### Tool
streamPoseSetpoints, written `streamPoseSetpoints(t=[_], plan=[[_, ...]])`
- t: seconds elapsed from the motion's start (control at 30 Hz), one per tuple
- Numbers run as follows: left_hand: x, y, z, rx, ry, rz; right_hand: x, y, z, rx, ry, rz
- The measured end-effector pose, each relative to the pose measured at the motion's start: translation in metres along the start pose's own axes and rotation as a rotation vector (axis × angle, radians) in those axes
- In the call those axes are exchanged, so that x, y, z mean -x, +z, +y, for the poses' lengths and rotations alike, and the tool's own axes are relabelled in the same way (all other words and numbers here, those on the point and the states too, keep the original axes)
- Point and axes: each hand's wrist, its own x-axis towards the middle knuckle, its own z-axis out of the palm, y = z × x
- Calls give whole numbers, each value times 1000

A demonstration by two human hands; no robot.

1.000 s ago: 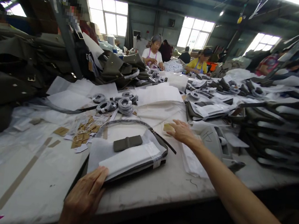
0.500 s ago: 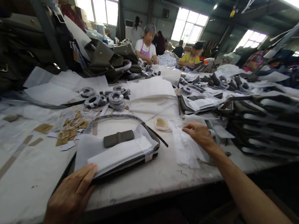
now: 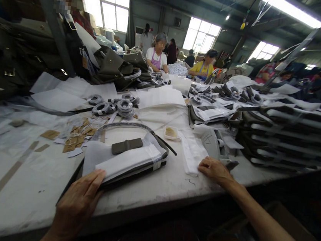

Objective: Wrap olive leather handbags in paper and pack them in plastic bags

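Bag [image 3: 138, 172], dark, flat on the pale surface [image 3: 142, 205] near its front edge, with white paper [image 3: 132, 160] folded lengthwise along its near side. On top, behind that fold, a small dark flap [image 3: 127, 145] with a band across its middle. Around the back, a strap [image 3: 168, 145] in a curve, partly in clear wrap, its loose end out past the right side.

Left hand [image 3: 77, 200] at the near left corner of the bag, fingertips close together on the folded paper; thumb hidden, so impossible to tell whether clamped or merely laid on. Right hand [image 3: 216, 172] well apart from the bag, off to its right, fingers curled together at the near right edge of some whitish plastic [image 3: 190, 153]; impossible to tell whether pinched on it or just beside it.

Just behind the right hand, a grey tape holder [image 3: 211, 142] with dark marks on its side. At the far end of the plastic, a small white dish [image 3: 171, 132] with something yellowish inside. Farther right, a stack of dark bags [image 3: 288, 139]. To the left, brown tags [image 3: 80, 139] in a loose heap, and behind them coiled straps [image 3: 125, 108]. Across the surface, a person in a purple apron [image 3: 157, 61].
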Motion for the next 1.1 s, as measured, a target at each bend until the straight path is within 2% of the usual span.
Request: streamPoseSetpoints(t=[0.07, 0.17, 0.23, 0.3, 0.37, 0.5, 0.57, 0.63, 0.67, 0.73, 0.8, 0.93, 0.97, 1.03, 1.1], plan=[[0, 0, 1, 5, -3, -3, 3, -9, 0, 0, -16, 98], [1, 1, 1, 25, -15, -3, 10, -32, -7, 9, -33, 317], [2, 1, 2, 34, -28, -4, 20, -46, -23, -2, -70, 352], [2, 1, 4, 43, -39, -9, 34, -55, -54, -61, -146, 185], [1, -1, 7, 59, -53, -19, 51, -55, -97, -140, -242, -131], [0, -4, 12, 99, -103, -37, 76, -34, -193, -270, -340, -684], [-1, -5, 14, 103, -120, -30, 75, -19, -235, -364, -465, -929], [-2, -6, 15, 104, -132, -21, 60, -8, -271, -447, -588, -1060], [-3, -6, 16, 107, -136, -16, 48, -5, -285, -475, -636, -1080], [-3, -7, 18, 127, -149, 0, 16, -4, -308, -484, -707, -1052], [-2, -6, 19, 156, -163, 32, -23, -8, -322, -389, -759, -932], [-1, -4, 19, 140, -166, 84, -97, -15, -336, 98, -737, -388], [0, -3, 19, 136, -166, 79, -112, -14, -338, 185, -712, -287], [1, -2, 19, 145, -180, 70, -137, -8, -343, 224, -658, -230], [2, -1, 19, 166, -201, 68, -154, 1, -346, 152, -618, -274]])
